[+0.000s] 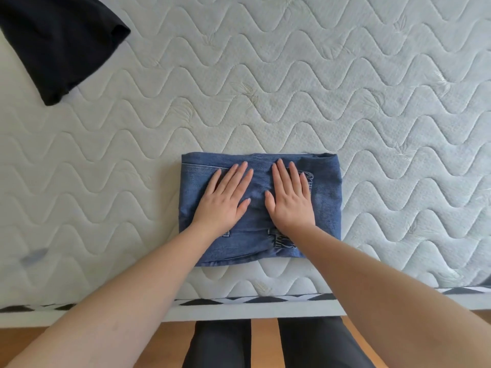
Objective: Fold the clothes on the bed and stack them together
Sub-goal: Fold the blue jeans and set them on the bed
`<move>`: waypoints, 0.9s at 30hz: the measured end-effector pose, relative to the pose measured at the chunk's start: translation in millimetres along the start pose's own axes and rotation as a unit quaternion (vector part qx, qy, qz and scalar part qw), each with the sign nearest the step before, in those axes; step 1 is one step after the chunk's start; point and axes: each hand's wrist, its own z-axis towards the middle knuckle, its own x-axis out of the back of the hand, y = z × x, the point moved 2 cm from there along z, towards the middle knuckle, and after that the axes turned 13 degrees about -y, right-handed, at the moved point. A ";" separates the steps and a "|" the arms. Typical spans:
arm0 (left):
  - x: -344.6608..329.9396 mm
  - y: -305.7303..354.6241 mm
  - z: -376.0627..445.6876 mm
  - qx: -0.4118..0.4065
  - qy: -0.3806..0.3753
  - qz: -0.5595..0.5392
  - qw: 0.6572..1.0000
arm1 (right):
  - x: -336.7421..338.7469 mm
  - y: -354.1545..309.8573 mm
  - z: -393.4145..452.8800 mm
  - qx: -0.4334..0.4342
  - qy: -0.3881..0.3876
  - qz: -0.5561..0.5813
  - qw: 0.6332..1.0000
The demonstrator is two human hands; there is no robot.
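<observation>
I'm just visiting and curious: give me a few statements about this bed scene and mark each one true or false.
1. Both hands lie flat on the folded jeans. True: the left hand and right hand press it with straight fingers.
2. The black garment is stacked on the jeans. False: it lies apart, at the far left of the mattress.
3. The jeans are spread out full length. False: they are folded into a compact rectangle.
4. The jeans lie near the mattress's front edge. True.
5. The right hand grips a hanger. False: it holds nothing.
</observation>
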 end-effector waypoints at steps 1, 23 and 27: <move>1.7 4.6 -9.7 0.013 0.017 -0.015 1.000 | 2.5 0.2 -2.9 0.003 0.004 -0.002 1.000; 7.2 70.6 -5.5 0.009 -0.045 -0.073 0.996 | 24.8 78.5 -10.2 -0.045 0.049 0.026 0.997; -12.9 81.1 9.0 0.041 -0.074 -0.068 0.994 | 15.8 99.8 9.3 -0.013 0.001 0.033 0.999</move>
